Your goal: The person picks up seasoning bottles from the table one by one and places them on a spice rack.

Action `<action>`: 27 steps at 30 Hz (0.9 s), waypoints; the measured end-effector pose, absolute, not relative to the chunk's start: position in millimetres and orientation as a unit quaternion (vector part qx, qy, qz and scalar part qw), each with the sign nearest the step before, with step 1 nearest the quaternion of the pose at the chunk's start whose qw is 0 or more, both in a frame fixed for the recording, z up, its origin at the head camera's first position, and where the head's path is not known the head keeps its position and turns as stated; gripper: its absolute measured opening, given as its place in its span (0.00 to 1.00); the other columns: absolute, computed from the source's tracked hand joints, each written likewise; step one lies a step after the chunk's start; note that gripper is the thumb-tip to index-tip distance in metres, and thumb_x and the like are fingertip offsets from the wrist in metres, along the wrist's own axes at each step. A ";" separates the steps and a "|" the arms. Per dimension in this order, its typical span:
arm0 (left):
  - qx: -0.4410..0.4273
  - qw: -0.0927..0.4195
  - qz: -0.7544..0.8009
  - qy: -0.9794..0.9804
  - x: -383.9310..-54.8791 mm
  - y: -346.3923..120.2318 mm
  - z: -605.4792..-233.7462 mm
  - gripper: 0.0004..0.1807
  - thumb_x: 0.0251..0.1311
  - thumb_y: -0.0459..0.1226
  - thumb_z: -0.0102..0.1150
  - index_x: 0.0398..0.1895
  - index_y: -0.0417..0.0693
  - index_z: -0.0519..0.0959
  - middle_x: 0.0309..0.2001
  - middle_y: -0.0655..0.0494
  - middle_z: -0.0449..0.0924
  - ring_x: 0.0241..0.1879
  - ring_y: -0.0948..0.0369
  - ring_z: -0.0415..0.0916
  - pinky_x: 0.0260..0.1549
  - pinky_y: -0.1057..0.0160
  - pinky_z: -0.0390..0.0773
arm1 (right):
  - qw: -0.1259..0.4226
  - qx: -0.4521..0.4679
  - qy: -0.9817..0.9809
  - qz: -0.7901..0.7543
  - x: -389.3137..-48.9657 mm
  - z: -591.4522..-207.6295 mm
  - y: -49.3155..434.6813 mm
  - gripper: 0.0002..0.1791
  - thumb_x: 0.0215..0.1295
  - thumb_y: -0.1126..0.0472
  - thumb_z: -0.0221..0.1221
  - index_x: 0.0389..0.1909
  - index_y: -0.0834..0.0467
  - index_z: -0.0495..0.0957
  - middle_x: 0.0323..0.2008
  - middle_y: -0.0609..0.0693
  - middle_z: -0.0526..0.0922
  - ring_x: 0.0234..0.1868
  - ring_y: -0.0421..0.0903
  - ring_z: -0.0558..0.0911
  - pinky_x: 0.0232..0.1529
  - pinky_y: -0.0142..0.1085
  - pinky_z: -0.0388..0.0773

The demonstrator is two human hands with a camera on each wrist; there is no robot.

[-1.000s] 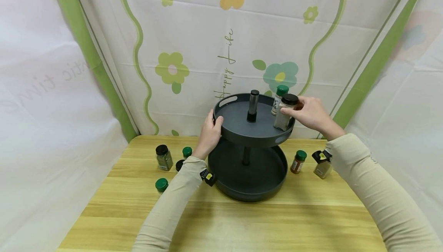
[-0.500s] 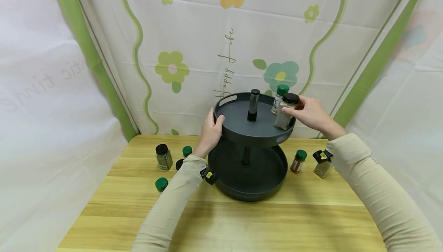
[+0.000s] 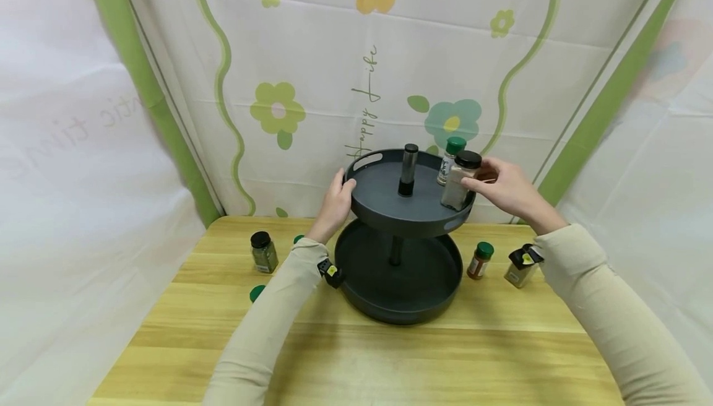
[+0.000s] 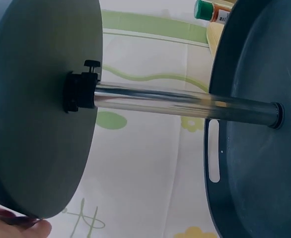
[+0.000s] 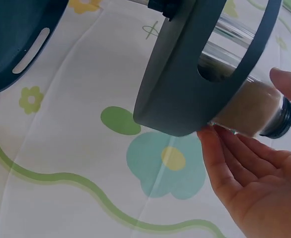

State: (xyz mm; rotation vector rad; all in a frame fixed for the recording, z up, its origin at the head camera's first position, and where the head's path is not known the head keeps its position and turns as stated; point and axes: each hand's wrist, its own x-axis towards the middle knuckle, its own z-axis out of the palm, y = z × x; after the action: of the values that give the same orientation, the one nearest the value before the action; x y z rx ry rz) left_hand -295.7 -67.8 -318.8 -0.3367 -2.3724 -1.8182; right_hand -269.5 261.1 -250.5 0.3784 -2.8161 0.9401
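A dark grey two-tier round stand has an upper tray (image 3: 384, 198) and a lower tray (image 3: 398, 314) joined by a post (image 4: 155, 99). My left hand (image 3: 334, 208) holds the upper tray's left rim between thumb and fingers. On that tray's right side stands a clear square spice jar (image 3: 455, 189) with a black lid and pale powder inside. Around the jar is my right hand (image 3: 509, 189), its thumb lifted off the glass and its fingertips (image 5: 207, 136) close against the jar and rim. A green-capped spice bottle (image 3: 447, 168) stands just behind that jar.
Right of the stand are a green-capped bottle (image 3: 480, 262) and a jar (image 3: 519, 273) partly behind the right wrist camera. To the left stands a black-lidded jar (image 3: 263, 252); green caps (image 3: 257, 293) show beside my left sleeve. A patterned curtain (image 3: 312, 53) hangs behind the table.
My right thumb has drawn back from the jar, which stays in place. My left hand has shifted slightly left and up, its thumb sliding outward on the tray rim.
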 end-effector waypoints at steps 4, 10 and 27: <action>-0.110 0.059 -0.605 -0.786 -300.5 -69.4 -316.2 0.32 0.72 0.46 0.32 0.75 0.47 0.44 0.74 0.50 0.42 0.72 0.56 0.40 0.68 0.56 0.47 | 0.077 0.128 -0.931 0.332 -262.6 -250.9 267.2 0.43 0.62 0.37 0.55 0.67 0.64 0.61 0.55 0.62 0.74 0.55 0.58 0.73 0.53 0.55 0.69; -0.109 0.048 -0.592 -0.797 -306.1 -70.4 -315.6 0.31 0.72 0.47 0.31 0.76 0.51 0.45 0.74 0.54 0.43 0.72 0.57 0.41 0.67 0.54 0.48 | 0.094 0.128 -0.935 0.316 -249.3 -255.8 278.5 0.38 0.65 0.41 0.55 0.65 0.65 0.63 0.54 0.63 0.75 0.52 0.59 0.75 0.50 0.55 0.71; -0.123 0.039 -0.596 -0.792 -317.1 -74.6 -317.8 0.32 0.72 0.48 0.32 0.76 0.50 0.44 0.75 0.53 0.41 0.72 0.58 0.39 0.68 0.56 0.46 | 0.075 0.099 -0.961 0.246 -241.3 -310.2 330.7 0.36 0.68 0.42 0.51 0.59 0.71 0.67 0.52 0.70 0.74 0.51 0.66 0.74 0.49 0.59 0.70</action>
State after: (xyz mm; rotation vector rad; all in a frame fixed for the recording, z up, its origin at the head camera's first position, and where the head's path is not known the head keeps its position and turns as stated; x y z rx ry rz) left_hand -317.1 -74.6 -317.8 -0.3780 -2.4293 -1.8279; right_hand -241.3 330.7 -310.2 0.2982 -2.8837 0.7392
